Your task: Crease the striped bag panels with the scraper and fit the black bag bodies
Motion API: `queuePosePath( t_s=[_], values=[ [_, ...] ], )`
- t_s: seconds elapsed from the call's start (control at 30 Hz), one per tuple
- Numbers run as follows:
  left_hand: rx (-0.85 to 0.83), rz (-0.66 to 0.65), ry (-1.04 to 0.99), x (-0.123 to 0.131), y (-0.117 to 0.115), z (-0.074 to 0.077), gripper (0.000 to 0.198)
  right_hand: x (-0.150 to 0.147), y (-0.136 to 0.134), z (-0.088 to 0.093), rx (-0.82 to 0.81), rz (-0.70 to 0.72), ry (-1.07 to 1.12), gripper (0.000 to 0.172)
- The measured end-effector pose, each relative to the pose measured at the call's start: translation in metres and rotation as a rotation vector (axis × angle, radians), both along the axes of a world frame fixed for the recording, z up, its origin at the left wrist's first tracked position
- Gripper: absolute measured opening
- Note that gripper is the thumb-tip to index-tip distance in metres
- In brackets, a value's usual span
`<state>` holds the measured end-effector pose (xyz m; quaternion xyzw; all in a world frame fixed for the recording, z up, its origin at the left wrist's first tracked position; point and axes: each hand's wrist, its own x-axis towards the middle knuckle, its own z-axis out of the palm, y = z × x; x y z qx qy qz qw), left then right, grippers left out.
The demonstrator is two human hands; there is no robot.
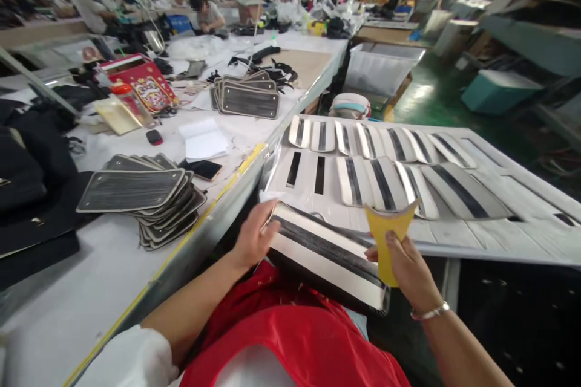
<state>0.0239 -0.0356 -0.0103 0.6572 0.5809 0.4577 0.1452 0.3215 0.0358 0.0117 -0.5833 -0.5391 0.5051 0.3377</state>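
Note:
My left hand [256, 234] grips the left end of a long panel [327, 254] with cream and black stripes, which lies tilted across my lap. Thumb on top, its other fingers curl round the edge. A flat yellow piece with a concave, flared top [385, 242] is pinched in my right hand [406, 263], just above the panel's right end. I cannot tell whether the yellow piece touches the panel. Beyond my hands, several curved striped panels [394, 184] lie in two rows on a white board [454, 236].
On the long table [104, 290] to my left sit a stack of dark rectangular panels [136, 190], a phone [202, 169], a white paper pad [203, 139] and a red box [149, 84]. A second panel stack [249, 101] stands farther back. A grey bin [379, 69] is beyond the board.

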Motion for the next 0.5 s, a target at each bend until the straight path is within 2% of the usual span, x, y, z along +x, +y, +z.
queuePosePath(
  t_s=[0.03, 0.07, 0.1, 0.17, 0.23, 0.33, 0.4, 0.5],
  values=[
    [-0.076, 0.154, -0.168, -0.023, 0.005, -0.005, 0.048, -0.004, 0.003, 0.008, -0.044, 0.095, -0.042, 0.039],
    [-0.192, 0.226, -0.313, -0.04, 0.011, -0.013, 0.049, -0.01, 0.007, 0.015, -0.082, 0.211, -0.083, 0.04],
    [-0.323, 0.245, -0.459, -0.052, 0.018, -0.023, 0.05, -0.017, 0.012, 0.022, -0.118, 0.332, -0.121, 0.041],
    [-0.546, 0.179, -0.735, -0.058, 0.033, -0.043, 0.052, -0.033, 0.026, 0.033, -0.173, 0.573, -0.211, 0.042],
    [-0.675, 0.097, -0.931, -0.049, 0.045, -0.054, 0.054, -0.05, 0.043, 0.038, -0.174, 0.754, -0.382, 0.035],
    [-0.787, 0.109, -1.049, -0.03, 0.058, -0.058, 0.057, -0.076, 0.066, 0.04, -0.064, 0.891, -0.747, 0.023],
    [-0.86, 0.152, -1.1, -0.025, 0.064, -0.06, 0.061, -0.094, 0.072, 0.039, 0.067, 0.973, -0.939, 0.026],
    [-0.947, 0.238, -1.113, -0.026, 0.07, -0.071, 0.061, -0.123, 0.067, 0.035, 0.321, 1.083, -1.099, 0.037]
  ],
)
